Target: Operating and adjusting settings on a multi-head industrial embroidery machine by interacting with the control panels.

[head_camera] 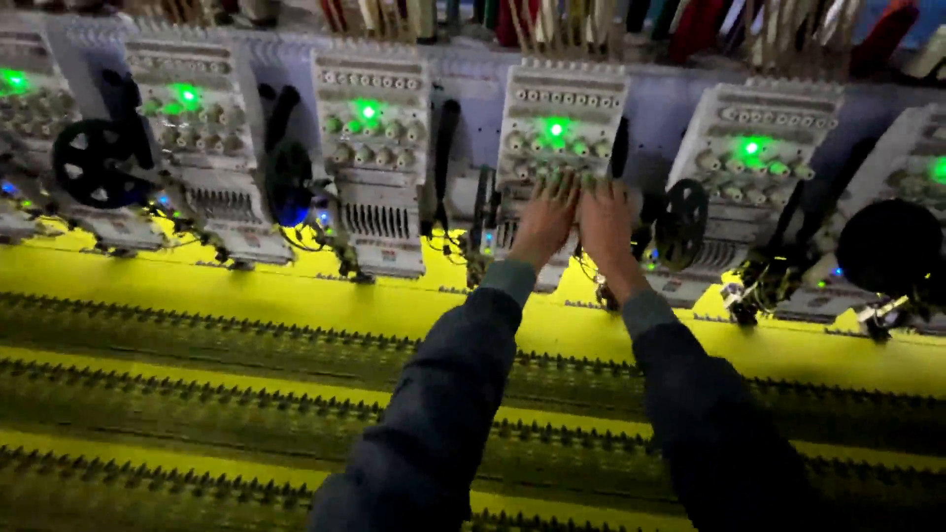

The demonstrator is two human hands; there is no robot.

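Six white embroidery heads stand in a row above the yellow fabric [246,286], each lit by a green lamp; the sixth is cut off at the right edge. Three black spoked wheels show among them. Both hands reach up side by side to the fourth embroidery head [557,148]. The left hand [545,222] is spread open, fingertips against the head's lower front, holding nothing. The right hand [608,229] is likewise open, fingers extended on the same part, just beside the left
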